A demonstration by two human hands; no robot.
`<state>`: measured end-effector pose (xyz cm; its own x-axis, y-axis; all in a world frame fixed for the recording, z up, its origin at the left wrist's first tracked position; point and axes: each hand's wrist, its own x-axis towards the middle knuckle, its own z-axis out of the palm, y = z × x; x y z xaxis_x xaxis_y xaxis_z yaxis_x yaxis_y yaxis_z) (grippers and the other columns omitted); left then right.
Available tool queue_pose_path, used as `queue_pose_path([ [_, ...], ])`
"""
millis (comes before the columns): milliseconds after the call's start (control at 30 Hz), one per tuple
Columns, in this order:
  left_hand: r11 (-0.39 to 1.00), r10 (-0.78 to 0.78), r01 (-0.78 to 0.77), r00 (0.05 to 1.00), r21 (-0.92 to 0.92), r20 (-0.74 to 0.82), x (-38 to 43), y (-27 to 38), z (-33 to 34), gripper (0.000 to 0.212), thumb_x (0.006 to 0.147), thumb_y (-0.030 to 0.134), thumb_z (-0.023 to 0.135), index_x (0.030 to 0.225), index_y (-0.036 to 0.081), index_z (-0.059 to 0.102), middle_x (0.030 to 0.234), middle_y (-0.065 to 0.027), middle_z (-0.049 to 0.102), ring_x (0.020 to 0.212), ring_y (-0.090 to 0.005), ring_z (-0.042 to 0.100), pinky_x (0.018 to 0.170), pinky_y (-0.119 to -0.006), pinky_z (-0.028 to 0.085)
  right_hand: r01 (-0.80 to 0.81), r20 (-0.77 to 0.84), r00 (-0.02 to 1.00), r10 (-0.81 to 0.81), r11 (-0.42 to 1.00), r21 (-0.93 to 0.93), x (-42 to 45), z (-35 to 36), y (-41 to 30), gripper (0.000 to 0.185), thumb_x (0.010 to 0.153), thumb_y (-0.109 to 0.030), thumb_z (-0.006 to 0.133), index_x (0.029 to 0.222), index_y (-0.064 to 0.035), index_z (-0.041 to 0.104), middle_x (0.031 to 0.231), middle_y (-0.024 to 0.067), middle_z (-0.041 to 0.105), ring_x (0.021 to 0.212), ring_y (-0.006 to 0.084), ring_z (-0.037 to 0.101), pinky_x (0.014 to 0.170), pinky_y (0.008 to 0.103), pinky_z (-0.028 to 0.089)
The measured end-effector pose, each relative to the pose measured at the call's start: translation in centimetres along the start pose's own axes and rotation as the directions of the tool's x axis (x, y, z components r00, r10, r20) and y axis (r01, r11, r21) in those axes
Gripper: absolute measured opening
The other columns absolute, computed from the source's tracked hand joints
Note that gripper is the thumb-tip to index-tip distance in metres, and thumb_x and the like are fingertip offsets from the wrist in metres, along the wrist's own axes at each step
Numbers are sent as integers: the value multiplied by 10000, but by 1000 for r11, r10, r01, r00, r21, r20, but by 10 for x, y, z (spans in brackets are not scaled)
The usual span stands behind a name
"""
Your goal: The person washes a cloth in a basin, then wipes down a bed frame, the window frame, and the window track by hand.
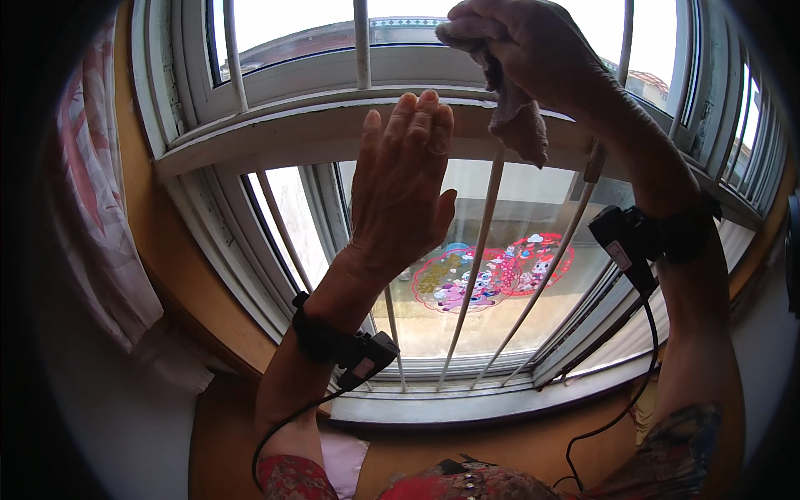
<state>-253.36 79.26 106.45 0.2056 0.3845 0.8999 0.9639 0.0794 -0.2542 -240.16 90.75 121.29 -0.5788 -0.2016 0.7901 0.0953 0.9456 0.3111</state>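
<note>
My right hand [537,44] is raised at the upper right, its fingers closed on a greyish cloth [519,125] whose end hangs down in front of the window's crossbar. My left hand [403,169] is lifted at the middle, back towards me, fingers pointing up at the white crossbar [275,134] and thumb apart; it holds nothing. Whether its fingertips touch the bar I cannot tell. Behind both hands are window panes and upright metal bars [478,250]. Round cartoon stickers [475,284] are on the lower pane, right of my left wrist.
A pink and white patterned curtain [94,156] hangs at the left beside the wooden window surround [169,262]. The white sill [437,406] lies below the bars. Black devices with cables are strapped to both wrists. More barred panes [744,131] stand at the far right.
</note>
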Motion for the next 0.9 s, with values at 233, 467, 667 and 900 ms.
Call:
queue_pose_path([
  [233, 929, -96, 112, 993, 353, -61, -36, -79, -43, 833, 765, 402, 667, 1418, 69, 272, 1361, -179, 383, 1303, -327, 341, 1081, -573, 170, -119, 438, 868, 235, 954, -275, 51, 65, -33, 166, 744, 2, 608, 883, -38, 689, 830, 120, 685, 768, 233, 671, 772, 371, 522],
  [467, 943, -59, 78, 996, 322, -68, -34, -86, -53, 758, 747, 438, 654, 1352, 80, 372, 1285, -110, 424, 1263, -266, 369, 1091, -564, 175, 381, 458, 873, 167, 352, -855, -11, 34, -40, 180, 741, -122, 746, 887, -21, 713, 897, 131, 678, 853, 225, 637, 720, 311, 550],
  [667, 955, -96, 105, 994, 276, -46, -27, -78, -56, 785, 722, 365, 705, 1367, 75, 365, 1323, -105, 410, 1288, -259, 348, 1099, -552, 172, 241, 484, 792, 373, 537, -808, -52, -48, -32, 152, 759, -38, 706, 907, -23, 679, 860, 129, 631, 849, 232, 653, 707, 328, 564],
  [900, 829, -305, 246, 952, -502, -37, -59, -40, -63, 599, 903, 424, 530, 1341, 30, 425, 1357, -220, 430, 1281, -328, 404, 1044, -466, 331, -93, -46, 995, 90, 994, -58, -75, -4, -82, 177, 810, -41, 626, 968, -42, 546, 880, 146, 629, 807, 284, 640, 674, 374, 531],
])
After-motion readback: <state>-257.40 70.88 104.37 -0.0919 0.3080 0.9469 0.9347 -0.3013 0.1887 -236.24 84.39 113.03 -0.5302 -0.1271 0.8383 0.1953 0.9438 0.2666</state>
